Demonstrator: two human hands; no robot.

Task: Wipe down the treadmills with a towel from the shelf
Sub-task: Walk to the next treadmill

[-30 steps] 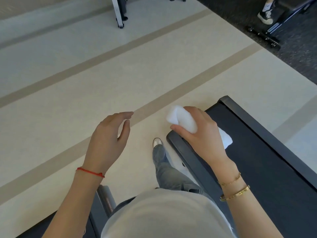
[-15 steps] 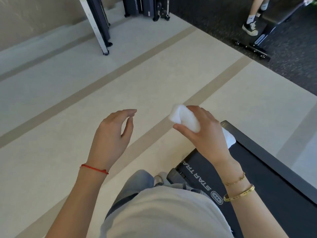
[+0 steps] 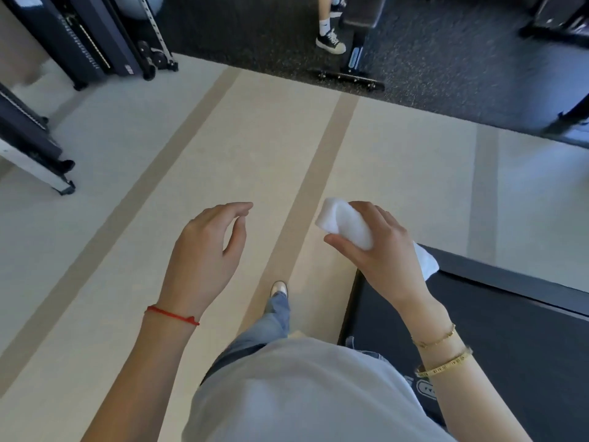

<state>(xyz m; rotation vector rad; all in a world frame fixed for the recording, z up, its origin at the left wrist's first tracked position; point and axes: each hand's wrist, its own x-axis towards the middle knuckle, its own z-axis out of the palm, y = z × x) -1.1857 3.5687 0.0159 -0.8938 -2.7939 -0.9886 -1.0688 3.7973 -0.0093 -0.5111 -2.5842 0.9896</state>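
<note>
Towel [image 3: 350, 226], white and folded into a thick wad, sits in the right hand [image 3: 381, 250], whose thumb and fingers curl round it; one end sticks out past the fingertips to the far left and the other end pokes out behind the hand on the right, over the treadmill's far corner. That hand hangs in the air above the near right part of the scene, with two gold bracelets [image 3: 443, 354] on its wrist. The left hand [image 3: 207, 250] holds nothing: its fingers are loosely bent and relaxed, thumb apart from them, and it floats over the pale floor [image 3: 127, 186] well left of the towel. A thin red string [image 3: 172, 315] circles its wrist.

Treadmill [image 3: 510, 339], dark with a black belt, fills the near right corner, its far end angled across the floor just below the right hand. The person's grey shirt [image 3: 302, 397] fills the near middle, and one leg in blue jeans [image 3: 271, 323] reaches forward to a light shoe [image 3: 279, 288] set on a tan stripe, just left of the treadmill.

Far off, the pale floor meets a dark speckled mat [image 3: 446, 59]. On it stands a dark bench [image 3: 358, 33], with another person's foot in a black sneaker [image 3: 330, 43] and white sock beside it. Dark gym machines [image 3: 83, 36] stand at the far left.
</note>
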